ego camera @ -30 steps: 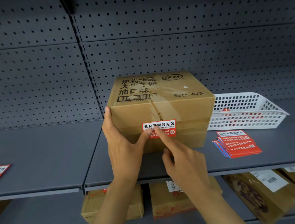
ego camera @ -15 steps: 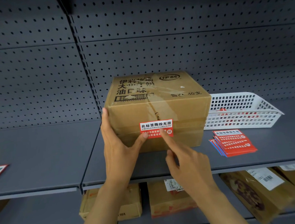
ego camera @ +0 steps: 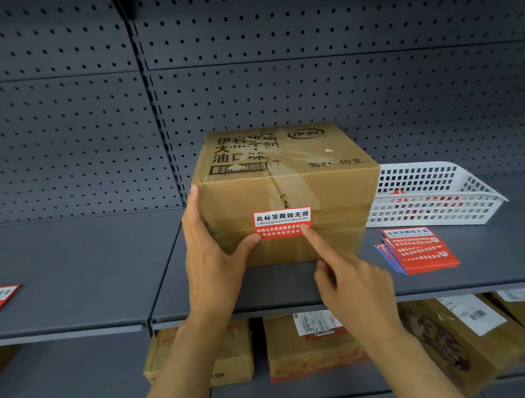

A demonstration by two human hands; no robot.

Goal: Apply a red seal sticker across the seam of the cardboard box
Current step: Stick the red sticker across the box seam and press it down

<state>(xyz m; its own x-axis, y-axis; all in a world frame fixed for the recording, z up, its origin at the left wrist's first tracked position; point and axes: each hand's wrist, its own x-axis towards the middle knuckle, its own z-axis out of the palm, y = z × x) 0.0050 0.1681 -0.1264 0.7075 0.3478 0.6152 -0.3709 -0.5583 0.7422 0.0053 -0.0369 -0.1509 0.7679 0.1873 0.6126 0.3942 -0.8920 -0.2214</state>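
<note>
The brown taped cardboard box (ego camera: 288, 187) sits on the grey metal shelf (ego camera: 72, 270), with the red and white rectangular seal sticker (ego camera: 282, 220) across its front seam. The left hand (ego camera: 211, 262), spread, braces the box's left corner, thumb at the sticker's lower-left edge. The right hand (ego camera: 355, 282) presses 1 straight forefinger on the sticker's lower-right corner, its other fingers curled.

Probably a shop stockroom or parcel-handling room. Grey steel gondola shelves (ego camera: 72, 276) with perforated back panels (ego camera: 340, 82) fill the view. At 6 o'clock, the lower shelf holds taped parcels (ego camera: 311, 352) with printed shipping labels (ego camera: 315, 322). At 3 o'clock sit a white mesh basket (ego camera: 428, 207) and stacked red seal stickers (ego camera: 422, 249).
</note>
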